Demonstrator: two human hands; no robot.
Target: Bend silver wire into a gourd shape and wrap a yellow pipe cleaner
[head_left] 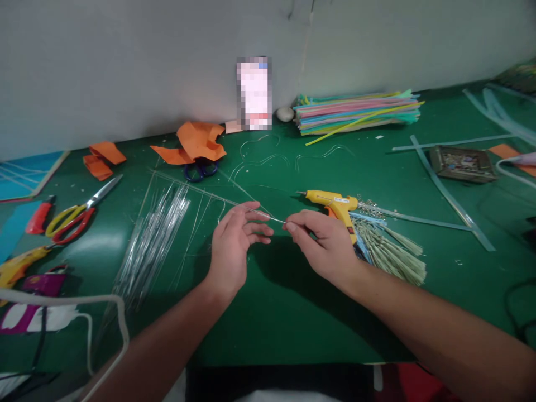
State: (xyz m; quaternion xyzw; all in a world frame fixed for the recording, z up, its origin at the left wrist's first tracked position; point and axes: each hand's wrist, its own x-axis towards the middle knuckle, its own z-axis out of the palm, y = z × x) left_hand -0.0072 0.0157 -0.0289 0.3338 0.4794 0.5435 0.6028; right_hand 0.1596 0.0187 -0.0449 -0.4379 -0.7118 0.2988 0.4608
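Note:
My right hand (pixel 318 237) pinches the end of a thin, shiny strand (pixel 274 218) between thumb and fingertips. My left hand (pixel 238 240) is held beside it, fingers apart and loosely curved, with the strand passing by its fingertips. Long thin lines run from there toward the upper left; whether they all belong to the held strand I cannot tell. To the left lies a bundle of silvery wires (pixel 153 245), with a few loose ones beside it. Several bent wire pieces (pixel 259 160) rest beyond my hands. A yellow glue gun (pixel 335 202) lies just behind my right hand.
Pale green tassels (pixel 389 251) lie right of my right hand. Farther back are coloured pipe cleaners (pixel 355 114), orange scraps (pixel 201 142) and a phone (pixel 254 92) against the wall. Scissors (pixel 73 223) lie left, clear glue sticks (pixel 452 192) and a small box (pixel 463 163) right.

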